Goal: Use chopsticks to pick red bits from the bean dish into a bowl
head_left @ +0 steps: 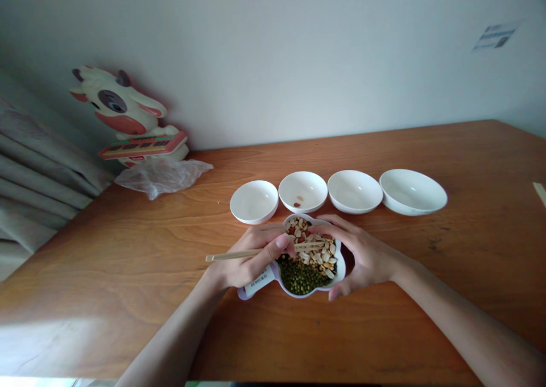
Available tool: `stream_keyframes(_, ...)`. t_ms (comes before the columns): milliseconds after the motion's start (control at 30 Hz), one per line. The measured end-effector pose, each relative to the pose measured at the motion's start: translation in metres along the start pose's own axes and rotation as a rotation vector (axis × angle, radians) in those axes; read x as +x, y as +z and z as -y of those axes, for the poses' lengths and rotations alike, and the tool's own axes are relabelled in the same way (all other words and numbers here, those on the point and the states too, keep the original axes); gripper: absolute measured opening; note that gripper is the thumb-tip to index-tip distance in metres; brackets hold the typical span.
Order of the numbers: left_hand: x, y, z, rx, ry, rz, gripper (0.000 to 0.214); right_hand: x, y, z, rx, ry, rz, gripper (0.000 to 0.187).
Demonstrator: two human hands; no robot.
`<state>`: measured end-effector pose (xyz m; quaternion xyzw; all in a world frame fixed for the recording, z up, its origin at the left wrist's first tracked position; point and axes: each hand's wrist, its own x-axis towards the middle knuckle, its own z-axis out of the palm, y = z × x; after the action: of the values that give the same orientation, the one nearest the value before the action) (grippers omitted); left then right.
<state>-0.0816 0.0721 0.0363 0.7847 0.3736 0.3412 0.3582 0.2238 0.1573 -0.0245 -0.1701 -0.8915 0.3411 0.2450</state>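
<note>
A white bowl (340, 273) with a lilac edge, a lobed outline and a handle (258, 282) sits at the table's front middle. It holds pale peanut halves (318, 256), green mung beans (301, 276), small yellow grains and a few red pieces. My left hand (256, 250) is closed around wooden chopsticks (230, 256), whose tips lie over the peanuts. Curved about the bowl's right side, my right hand (362, 250) has fingers over the far rim and the thumb by the near rim. The fingers partly cover the contents.
Several white bowls stand in a row behind: the leftmost bowl (254, 202), a second bowl (302, 191) with small reddish and tan bits, a third (355, 191) and the rightmost (413, 191). A cow-shaped toy keyboard (145, 145) and clear plastic bag (164, 177) are at back left.
</note>
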Motion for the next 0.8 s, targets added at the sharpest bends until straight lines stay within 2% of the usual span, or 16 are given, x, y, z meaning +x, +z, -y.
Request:
stream_keyframes(133, 0.0022, 0.0012, -0.0025, 0.034, 0.014, -0.047, 0.057, 0.0022, -0.0013, 0.0021, 0.001, -0.016, 0.003, 0.125)
stream_keyframes(267, 0.0048, 0.0022, -0.0032, 0.061, 0.020, -0.038, 0.053, 0.0025, -0.0012, 0.0014, 0.005, -0.017, 0.005, 0.124)
stream_keyframes(467, 0.0059, 0.0018, -0.0024, 0.116, -0.010, -0.042, 0.040, 0.0021, 0.0001, 0.0004, 0.019, -0.026, -0.014, 0.123)
stream_keyframes(633, 0.0041, 0.0009, 0.0012, 0.103, -0.098, -0.074, 0.026, 0.0015, -0.0005, -0.0009, 0.001, -0.020, -0.003, 0.125)
stream_keyframes(800, 0.0026, -0.0003, 0.0036, 0.119, -0.119, -0.067, 0.027, 0.0015, -0.0003, -0.0013, 0.008, -0.017, -0.003, 0.123)
